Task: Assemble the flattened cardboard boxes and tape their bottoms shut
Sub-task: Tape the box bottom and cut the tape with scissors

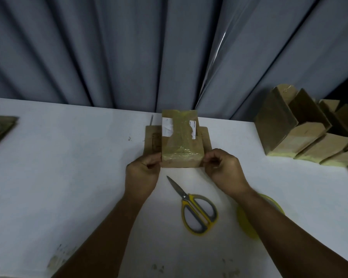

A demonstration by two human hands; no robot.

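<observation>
On the table (pixel 68 167), left hand (pixel 144 169) and right hand (pixel 222 167) pinch box (pixel 181 147) corners.

This looks like a small packing station. A white tabletop (pixel 68 157) stands against a grey pleated curtain (pixel 129 47). A row of assembled cardboard boxes (pixel 301 137) fills its far right corner, and flattened cardboard (pixel 0 127) lies at its left edge. Scissors (pixel 195 207) and a yellow tape roll (pixel 246 223) lie near its front.

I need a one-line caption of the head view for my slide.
Left hand and right hand hold a tape-wrapped brown cardboard box on a white table, near yellow-handled scissors.
</observation>
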